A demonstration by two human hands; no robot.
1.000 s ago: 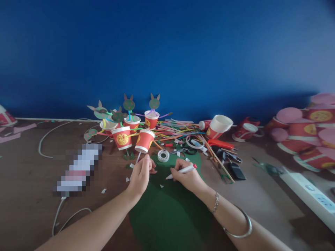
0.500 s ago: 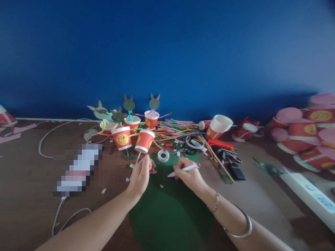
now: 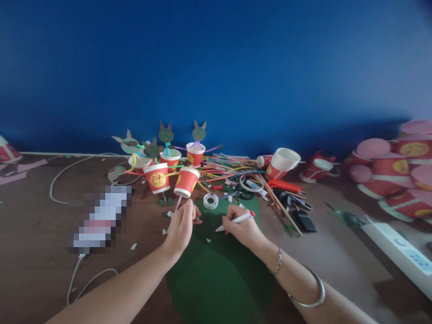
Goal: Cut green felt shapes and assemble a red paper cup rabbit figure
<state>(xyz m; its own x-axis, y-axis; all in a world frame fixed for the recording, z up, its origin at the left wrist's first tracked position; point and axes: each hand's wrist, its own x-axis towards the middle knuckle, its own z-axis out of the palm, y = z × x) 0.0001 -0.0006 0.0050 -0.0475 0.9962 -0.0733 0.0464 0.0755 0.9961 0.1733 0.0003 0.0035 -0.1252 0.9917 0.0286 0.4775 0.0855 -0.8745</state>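
Observation:
My right hand (image 3: 243,227) grips a white marker (image 3: 241,218) with a red end. The marker's tip points left and down at the green paper sheet (image 3: 222,274), near a small white scrap; whether it touches I cannot tell. My left hand (image 3: 182,225) rests at the sheet's upper left edge, fingers curled and thumb up. What it holds, if anything, is hidden. Just above its thumb is a tilted red paper cup (image 3: 186,182) with a pale stick running down behind the hand. A roll of tape (image 3: 211,201) lies between and beyond my hands.
Cup figures with eared green heads, such as one red cup (image 3: 195,155), stand before the blue wall. Coloured sticks (image 3: 232,168), scissors (image 3: 246,195) and a red cutter (image 3: 286,186) lie behind. A blurred phone (image 3: 101,220) is left; a power strip (image 3: 398,252) is right.
The marker and my right fingers have shifted slightly left and down, and the marker lies a little differently in my grip. My left hand has stayed in place.

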